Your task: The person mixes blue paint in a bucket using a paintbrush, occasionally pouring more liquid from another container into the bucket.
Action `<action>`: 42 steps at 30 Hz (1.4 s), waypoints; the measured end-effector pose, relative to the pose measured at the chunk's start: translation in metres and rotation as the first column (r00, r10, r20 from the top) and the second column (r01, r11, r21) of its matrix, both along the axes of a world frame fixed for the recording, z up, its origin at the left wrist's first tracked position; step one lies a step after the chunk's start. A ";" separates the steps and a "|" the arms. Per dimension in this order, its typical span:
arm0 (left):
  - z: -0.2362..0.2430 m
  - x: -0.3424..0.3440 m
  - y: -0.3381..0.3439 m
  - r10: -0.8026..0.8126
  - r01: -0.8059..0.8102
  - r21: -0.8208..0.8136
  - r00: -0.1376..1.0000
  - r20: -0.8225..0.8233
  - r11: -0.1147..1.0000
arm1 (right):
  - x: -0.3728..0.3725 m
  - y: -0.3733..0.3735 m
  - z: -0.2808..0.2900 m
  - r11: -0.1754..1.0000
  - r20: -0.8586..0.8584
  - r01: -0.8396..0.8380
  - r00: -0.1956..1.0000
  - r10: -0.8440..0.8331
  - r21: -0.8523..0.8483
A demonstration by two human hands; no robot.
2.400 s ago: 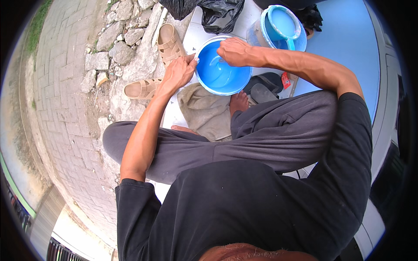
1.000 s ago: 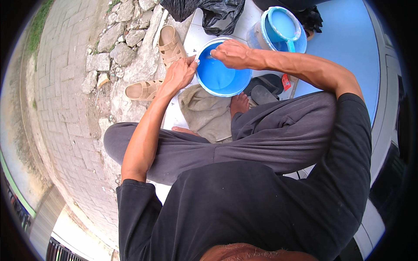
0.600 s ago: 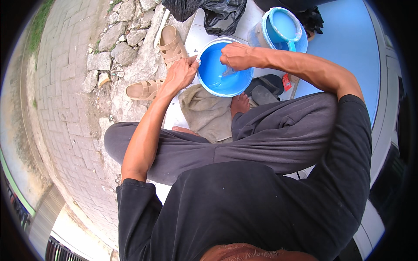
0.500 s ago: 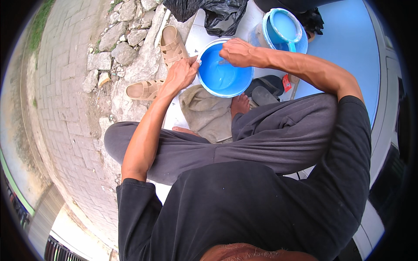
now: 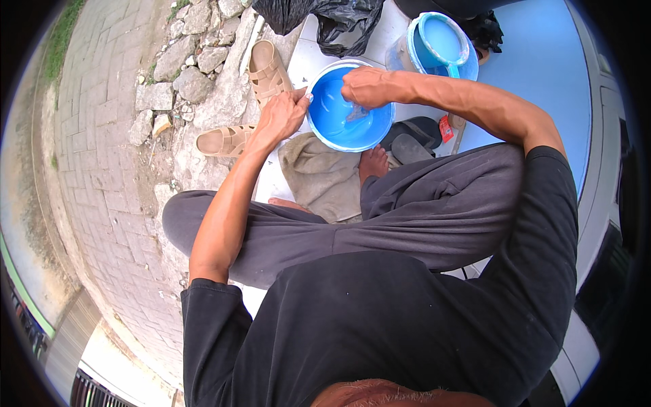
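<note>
A round bucket with a pale, smeared rim stands before me, holding glossy blue paint. At its left rim, my left hand is closed, fingers pinching the edge. Inside the opening, my right hand is closed in a fist above the paint. Below that fist a small greyish piece shows against the paint; my fingers cover the rest, and its kind is unclear.
Behind right stands a second bucket with a blue dipper. Black plastic bags lie behind. Around the bucket are tan sandals, dark sandals, a beige cloth and a red packet. Rough stones border the left.
My right fist has shifted slightly downward in the picture, and more of the greyish piece beneath it shows. My left hand stays on the rim.
</note>
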State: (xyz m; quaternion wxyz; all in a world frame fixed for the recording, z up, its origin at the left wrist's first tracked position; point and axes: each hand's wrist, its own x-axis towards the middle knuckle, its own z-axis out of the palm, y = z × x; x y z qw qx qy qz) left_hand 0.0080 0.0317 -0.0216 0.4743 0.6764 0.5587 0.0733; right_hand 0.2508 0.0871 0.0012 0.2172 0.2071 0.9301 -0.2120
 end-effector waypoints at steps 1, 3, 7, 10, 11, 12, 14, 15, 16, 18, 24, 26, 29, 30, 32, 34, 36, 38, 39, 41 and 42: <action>0.001 0.000 0.000 0.002 -0.002 -0.002 1.000 -0.002 1.000 | 0.003 0.002 -0.001 0.998 -0.070 0.018 0.997 -0.014 0.060; 0.003 -0.001 0.000 0.006 -0.006 -0.006 1.000 -0.006 1.000 | 0.010 0.005 -0.002 0.983 -0.210 0.066 0.977 -0.028 0.174; -0.002 -0.001 0.001 -0.011 0.012 0.035 1.000 -0.006 0.999 | 0.008 -0.004 -0.010 0.942 -0.423 0.230 0.899 -0.110 0.244; -0.009 -0.003 0.000 -0.022 0.023 0.074 1.000 -0.022 0.997 | -0.002 -0.013 -0.009 0.972 -0.418 0.195 0.900 -0.124 0.130; -0.008 -0.002 0.000 -0.027 0.029 0.076 0.999 -0.023 0.997 | -0.002 -0.014 -0.009 0.987 -0.428 0.129 0.900 -0.077 0.096; -0.007 -0.001 0.000 -0.033 0.035 0.077 0.999 -0.024 0.996 | -0.001 -0.014 -0.010 0.996 -0.440 0.063 0.898 -0.030 0.061; -0.001 0.000 0.001 -0.016 0.017 0.028 1.000 -0.018 0.999 | -0.001 -0.014 0.002 1.000 -0.450 0.002 0.893 0.000 0.005; 0.002 0.001 0.001 -0.008 0.008 0.003 1.000 -0.016 1.000 | 0.003 -0.015 0.000 1.000 -0.518 -0.013 0.856 0.001 -0.020; 0.001 0.000 0.000 -0.002 0.002 0.003 1.000 -0.014 1.000 | 0.002 -0.015 0.004 0.999 -0.583 -0.032 0.812 0.001 -0.043; 0.001 -0.002 -0.001 0.012 -0.012 0.004 1.000 -0.012 1.000 | -0.002 -0.011 0.012 1.000 -0.313 -0.022 0.950 0.018 -0.009; 0.001 0.001 0.001 0.012 -0.012 -0.007 1.000 -0.004 1.000 | 0.002 -0.015 -0.003 0.955 -0.354 0.189 0.930 -0.099 0.229; -0.001 0.000 0.001 0.014 -0.014 -0.011 1.000 -0.010 1.000 | -0.003 -0.018 -0.001 0.947 -0.422 0.232 0.899 -0.121 0.222; -0.005 -0.002 -0.001 -0.001 0.001 0.039 1.000 -0.020 0.999 | -0.009 -0.017 0.000 0.981 -0.397 0.178 0.908 -0.133 0.078; -0.007 -0.003 -0.001 -0.008 0.009 0.064 1.000 -0.024 0.998 | -0.009 -0.016 -0.001 0.991 -0.431 0.132 0.897 -0.104 0.035; -0.003 0.000 0.000 -0.001 0.001 0.021 1.000 -0.009 1.000 | -0.003 -0.017 -0.003 0.998 -0.510 0.068 0.858 -0.061 -0.005; 0.000 0.000 0.000 0.003 -0.003 0.001 1.000 -0.006 1.000 | 0.001 -0.020 0.002 1.000 -0.602 0.027 0.798 -0.022 -0.001; 0.001 -0.002 -0.001 0.003 -0.003 0.006 1.000 -0.016 1.000 | -0.007 -0.013 0.010 0.998 -0.288 0.059 0.955 -0.063 -0.021; 0.000 -0.001 0.000 0.002 -0.002 0.001 1.000 -0.012 1.000 | -0.006 -0.010 0.013 0.994 -0.147 0.107 0.984 -0.100 0.040; 0.000 -0.001 0.000 0.001 -0.001 -0.002 1.000 -0.010 1.000 | -0.003 -0.010 0.008 0.986 -0.184 0.132 0.977 -0.112 0.102; -0.002 0.001 0.001 -0.002 0.002 0.004 1.000 -0.005 1.000 | 0.002 -0.015 -0.002 0.957 -0.275 0.212 0.949 -0.154 0.196; -0.003 0.002 0.001 -0.004 0.004 0.008 1.000 -0.002 1.000 | 0.003 -0.019 -0.008 0.938 -0.329 0.263 0.927 -0.181 0.225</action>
